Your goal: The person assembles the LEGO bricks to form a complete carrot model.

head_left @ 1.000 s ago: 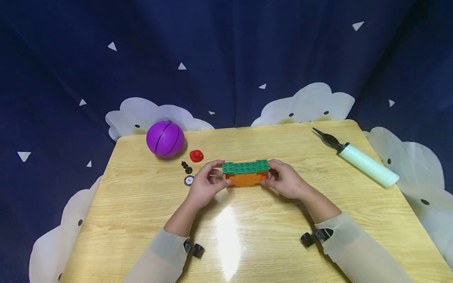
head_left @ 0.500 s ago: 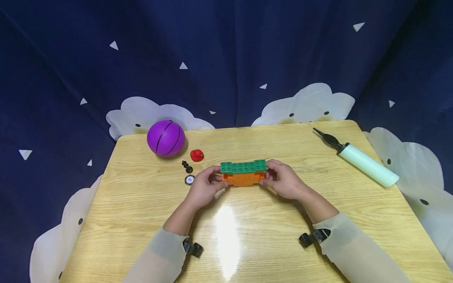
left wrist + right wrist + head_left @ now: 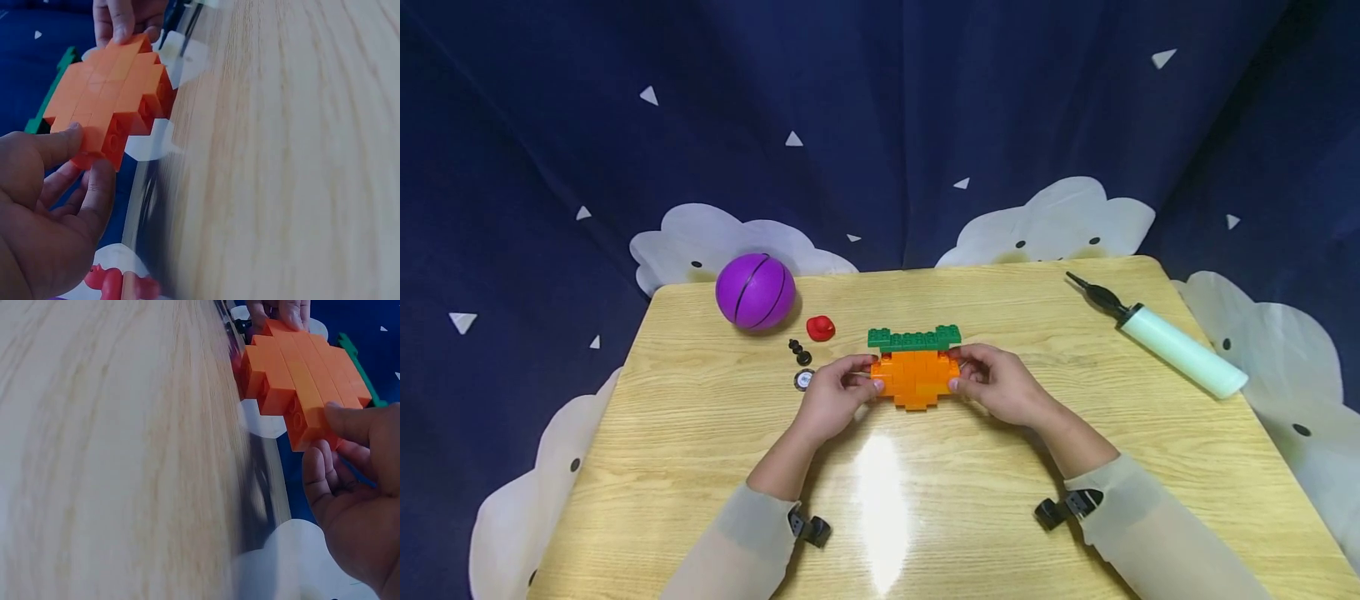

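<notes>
Between both hands is a building-block model (image 3: pixel 916 379) of orange bricks with a strip of green bricks (image 3: pixel 914 340) along its far side. Its orange face narrows in steps toward the person. My left hand (image 3: pixel 835 396) pinches its left end, thumb on the face and fingers underneath, as the left wrist view shows on the orange bricks (image 3: pixel 103 94). At the opposite end my right hand (image 3: pixel 1003 385) grips it the same way; in the right wrist view the stepped orange edge (image 3: pixel 300 381) faces the tabletop. The model is held above the table.
Left of the model on the wooden table (image 3: pixel 700 467) are a poker chip (image 3: pixel 803 380), a black chess piece (image 3: pixel 800 353) and a red rubber duck (image 3: pixel 821 328). Farther back sits a purple ball (image 3: pixel 756 292). A pale green hand pump (image 3: pixel 1180 350) lies at the right.
The model has tilted, so its orange face now shows broadly and the green strip has swung away from the person. Both hands keep their hold. The head view has shifted slightly.
</notes>
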Action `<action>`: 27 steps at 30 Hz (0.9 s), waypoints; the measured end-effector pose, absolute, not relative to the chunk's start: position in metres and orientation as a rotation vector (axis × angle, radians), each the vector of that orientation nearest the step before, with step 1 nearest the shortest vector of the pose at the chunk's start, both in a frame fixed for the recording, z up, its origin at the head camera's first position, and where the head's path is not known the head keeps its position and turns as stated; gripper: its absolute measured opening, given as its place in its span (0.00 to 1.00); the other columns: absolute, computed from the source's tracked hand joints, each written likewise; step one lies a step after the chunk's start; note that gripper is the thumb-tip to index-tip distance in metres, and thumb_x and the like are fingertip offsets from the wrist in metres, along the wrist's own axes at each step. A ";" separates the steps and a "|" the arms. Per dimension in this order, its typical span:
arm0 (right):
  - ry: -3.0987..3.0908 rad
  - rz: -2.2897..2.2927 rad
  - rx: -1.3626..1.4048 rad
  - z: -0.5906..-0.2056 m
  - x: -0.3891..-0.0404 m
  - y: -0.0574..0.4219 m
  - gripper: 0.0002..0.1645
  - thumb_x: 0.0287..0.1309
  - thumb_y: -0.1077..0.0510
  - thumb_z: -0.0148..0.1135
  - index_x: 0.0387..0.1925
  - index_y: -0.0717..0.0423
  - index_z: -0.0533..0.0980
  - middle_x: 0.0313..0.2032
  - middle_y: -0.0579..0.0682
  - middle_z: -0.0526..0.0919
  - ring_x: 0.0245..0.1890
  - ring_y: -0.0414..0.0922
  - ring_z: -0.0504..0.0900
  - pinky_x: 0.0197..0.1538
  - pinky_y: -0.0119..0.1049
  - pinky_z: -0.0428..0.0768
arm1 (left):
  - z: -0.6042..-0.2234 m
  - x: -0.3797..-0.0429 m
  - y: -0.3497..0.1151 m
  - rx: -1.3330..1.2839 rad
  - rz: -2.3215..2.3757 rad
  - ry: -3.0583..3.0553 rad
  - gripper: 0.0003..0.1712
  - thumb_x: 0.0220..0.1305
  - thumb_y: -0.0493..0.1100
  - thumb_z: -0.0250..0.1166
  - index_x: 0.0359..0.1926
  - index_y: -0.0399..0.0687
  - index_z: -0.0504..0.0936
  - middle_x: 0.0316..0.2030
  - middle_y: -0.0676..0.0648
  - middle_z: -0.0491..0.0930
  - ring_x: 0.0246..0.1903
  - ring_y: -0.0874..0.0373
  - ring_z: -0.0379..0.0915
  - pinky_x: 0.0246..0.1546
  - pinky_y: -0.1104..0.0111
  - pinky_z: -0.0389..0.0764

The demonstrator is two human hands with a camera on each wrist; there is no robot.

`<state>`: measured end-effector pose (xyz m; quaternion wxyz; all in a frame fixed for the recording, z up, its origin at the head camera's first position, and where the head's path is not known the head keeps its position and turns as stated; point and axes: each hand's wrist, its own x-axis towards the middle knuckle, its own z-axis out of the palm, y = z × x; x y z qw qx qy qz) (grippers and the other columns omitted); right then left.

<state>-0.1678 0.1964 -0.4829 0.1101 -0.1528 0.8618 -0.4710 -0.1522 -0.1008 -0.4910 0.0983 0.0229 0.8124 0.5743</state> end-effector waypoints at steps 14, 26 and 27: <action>2.604 -1.310 -0.333 -0.488 -0.168 0.194 0.27 0.62 0.55 0.75 0.62 0.54 0.79 0.40 0.48 0.84 0.36 0.45 0.80 0.39 0.34 0.82 | -0.497 -0.155 -0.093 0.090 1.590 2.504 0.25 0.64 0.40 0.75 0.62 0.54 0.84 0.47 0.50 0.84 0.43 0.56 0.80 0.45 0.63 0.83; 2.654 -1.189 -0.406 -0.493 -0.170 0.198 0.33 0.57 0.58 0.78 0.63 0.58 0.78 0.35 0.47 0.81 0.33 0.44 0.78 0.37 0.34 0.79 | -0.500 -0.158 -0.090 0.124 1.494 2.507 0.28 0.62 0.43 0.76 0.64 0.48 0.83 0.44 0.49 0.86 0.40 0.59 0.82 0.43 0.64 0.83; 2.653 -1.184 -0.411 -0.494 -0.170 0.199 0.33 0.57 0.57 0.78 0.63 0.59 0.78 0.35 0.47 0.81 0.33 0.44 0.78 0.37 0.34 0.79 | -0.500 -0.158 -0.090 0.127 1.486 2.505 0.28 0.63 0.43 0.76 0.64 0.47 0.82 0.43 0.50 0.86 0.39 0.59 0.82 0.42 0.64 0.83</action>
